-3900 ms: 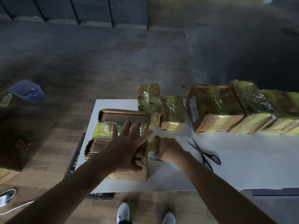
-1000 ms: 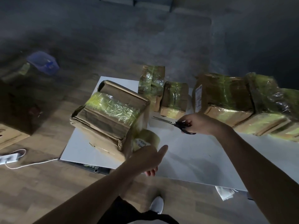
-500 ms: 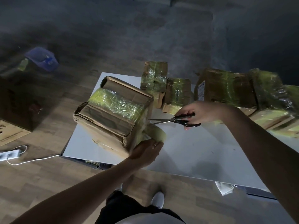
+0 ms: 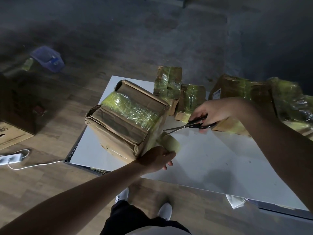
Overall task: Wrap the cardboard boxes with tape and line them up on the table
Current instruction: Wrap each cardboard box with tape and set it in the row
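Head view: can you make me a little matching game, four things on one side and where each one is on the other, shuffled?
Things:
1 scissors
2 tape roll
3 power strip
4 half-wrapped box

Places:
A on the wooden floor
B in the right hand
C on the white table
D in the left hand

Pairs: 1-B, 2-D, 3-A, 4-C.

Probably a dim storeroom or packing space — a white table (image 4: 211, 158) crowded with taped cardboard boxes (image 4: 167, 82), another carton (image 4: 11, 138) and a power strip (image 4: 10, 159) on the plank floor (image 4: 50, 184).
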A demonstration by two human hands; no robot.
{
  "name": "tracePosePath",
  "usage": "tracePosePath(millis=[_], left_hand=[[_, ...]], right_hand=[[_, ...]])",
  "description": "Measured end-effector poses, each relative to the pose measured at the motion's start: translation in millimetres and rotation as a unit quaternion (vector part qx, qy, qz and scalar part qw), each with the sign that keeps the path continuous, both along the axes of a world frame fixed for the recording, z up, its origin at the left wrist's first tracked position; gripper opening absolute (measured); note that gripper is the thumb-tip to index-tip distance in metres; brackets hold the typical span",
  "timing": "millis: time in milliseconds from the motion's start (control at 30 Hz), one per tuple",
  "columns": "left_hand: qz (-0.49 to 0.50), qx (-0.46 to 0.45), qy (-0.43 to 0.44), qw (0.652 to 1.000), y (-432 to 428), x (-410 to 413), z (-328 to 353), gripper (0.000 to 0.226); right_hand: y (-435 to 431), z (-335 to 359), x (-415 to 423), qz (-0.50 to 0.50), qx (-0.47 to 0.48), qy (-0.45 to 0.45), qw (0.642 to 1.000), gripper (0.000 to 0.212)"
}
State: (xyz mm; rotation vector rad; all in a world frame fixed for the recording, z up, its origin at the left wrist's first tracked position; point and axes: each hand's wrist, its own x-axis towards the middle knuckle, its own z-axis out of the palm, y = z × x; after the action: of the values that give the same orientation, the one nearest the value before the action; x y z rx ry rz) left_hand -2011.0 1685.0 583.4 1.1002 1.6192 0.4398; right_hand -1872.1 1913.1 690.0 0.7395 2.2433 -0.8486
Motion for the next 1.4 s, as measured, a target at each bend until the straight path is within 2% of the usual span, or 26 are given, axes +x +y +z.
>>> tracePosePath(millis=[433, 1167, 1400], left_hand=[[-0.043, -0.007, 0.018, 0.999, 3.1, -10.7, -8.4, 0.044], [-0.046, -0.016, 0.023, 0.999, 5.3, -19.9, -13.4, 0.042], [-0.039, -0.018, 0.018, 0.999, 6.9, -21.8, -10.9, 0.042]], right_hand=[[-6.2, 7.6, -36.3, 0.049, -0.009, -0.02, 0.999, 0.047], [-14.1, 9.5, -52.9, 0.107, 0.071, -0.033, 0.991, 0.029], [-17.9, 9.9, -55.1, 0.093, 0.058, -0.022, 0.994, 0.039]])
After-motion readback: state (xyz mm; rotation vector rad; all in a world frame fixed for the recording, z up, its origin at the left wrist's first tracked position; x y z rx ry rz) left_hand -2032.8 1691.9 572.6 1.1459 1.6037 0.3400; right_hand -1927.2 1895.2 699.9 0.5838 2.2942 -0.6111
